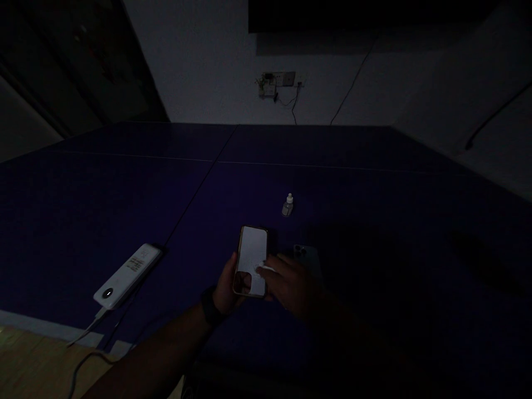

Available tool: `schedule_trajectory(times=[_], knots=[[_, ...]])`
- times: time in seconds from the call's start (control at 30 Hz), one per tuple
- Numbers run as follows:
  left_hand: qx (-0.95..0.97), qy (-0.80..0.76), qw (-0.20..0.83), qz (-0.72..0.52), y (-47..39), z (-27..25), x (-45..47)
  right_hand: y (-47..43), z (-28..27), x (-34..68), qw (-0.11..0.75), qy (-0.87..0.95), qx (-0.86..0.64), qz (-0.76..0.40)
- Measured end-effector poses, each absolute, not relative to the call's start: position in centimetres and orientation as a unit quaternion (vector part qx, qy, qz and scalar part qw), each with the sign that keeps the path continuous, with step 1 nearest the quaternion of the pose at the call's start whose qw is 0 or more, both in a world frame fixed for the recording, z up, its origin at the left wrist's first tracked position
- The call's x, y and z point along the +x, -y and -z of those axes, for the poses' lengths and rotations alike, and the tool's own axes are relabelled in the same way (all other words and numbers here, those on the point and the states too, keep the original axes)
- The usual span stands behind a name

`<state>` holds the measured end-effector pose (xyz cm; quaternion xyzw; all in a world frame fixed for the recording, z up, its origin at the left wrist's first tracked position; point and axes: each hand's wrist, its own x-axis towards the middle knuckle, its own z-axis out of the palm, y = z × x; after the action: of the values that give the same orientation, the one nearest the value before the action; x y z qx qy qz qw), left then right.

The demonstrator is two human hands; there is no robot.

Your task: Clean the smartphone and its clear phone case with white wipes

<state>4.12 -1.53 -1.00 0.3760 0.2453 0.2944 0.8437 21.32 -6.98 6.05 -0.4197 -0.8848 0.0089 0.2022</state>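
Note:
My left hand [228,284], with a dark band on its wrist, is closed round the edges of a phone case [252,249]. The case has a pale inside and a dark rim, and fingers show through the cutout at its lower left. Over its lower right part, my right hand [291,282] pinches a small white piece [267,267] against the surface; its kind is too dim to make out. Partly hidden behind the right hand lies a phone [310,256], back up, lenses showing. Beyond the case stands a small clear bottle [287,207] with a white top.
A white power bank [128,274] with a cable [89,330] lies on the dark blue table [187,188] at the left. Wall sockets [285,79] with plugs and wires are on the far wall. A dark panel [353,16] hangs above. The room is dim.

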Motion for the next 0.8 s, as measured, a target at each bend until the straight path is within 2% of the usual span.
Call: schedule_trajectory(times=[0.07, 0.17, 0.4, 0.43, 0.53, 0.6, 0.7, 0.8], knots=[[0.384, -0.258, 0.830, -0.311, 1.7, 0.8, 4.2, 6.9, -6.3, 21.4, 0.198, 0.886, -0.419, -0.004], [0.416, -0.272, 0.802, -0.332, 1.6, -0.3, 4.1, 6.9, -6.7, 22.0, 0.220, 0.890, -0.395, -0.058], [0.560, -0.345, 0.685, -0.313, 0.5, -4.9, 1.6, 7.9, -5.8, 25.4, 0.444, 0.715, -0.528, -0.116], [0.597, -0.366, 0.646, -0.303, 0.6, -5.6, 1.3, 8.1, -5.5, 25.8, 0.464, 0.684, -0.549, -0.124], [0.817, -0.437, 0.339, -0.163, 0.8, -6.7, 0.8, 8.2, -4.9, 26.7, 0.490, 0.630, -0.583, -0.151], [0.882, -0.413, 0.208, -0.088, 0.8, -6.6, 0.9, 8.2, -4.8, 27.2, 0.495, 0.618, -0.586, -0.171], [0.939, -0.307, 0.155, -0.025, 0.0, -5.9, 1.1, 8.1, -5.1, 28.0, 0.494, 0.611, -0.587, -0.196], [0.962, -0.202, 0.182, -0.011, -1.6, -5.0, 1.2, 8.3, -5.4, 28.4, 0.487, 0.607, -0.585, -0.229]])
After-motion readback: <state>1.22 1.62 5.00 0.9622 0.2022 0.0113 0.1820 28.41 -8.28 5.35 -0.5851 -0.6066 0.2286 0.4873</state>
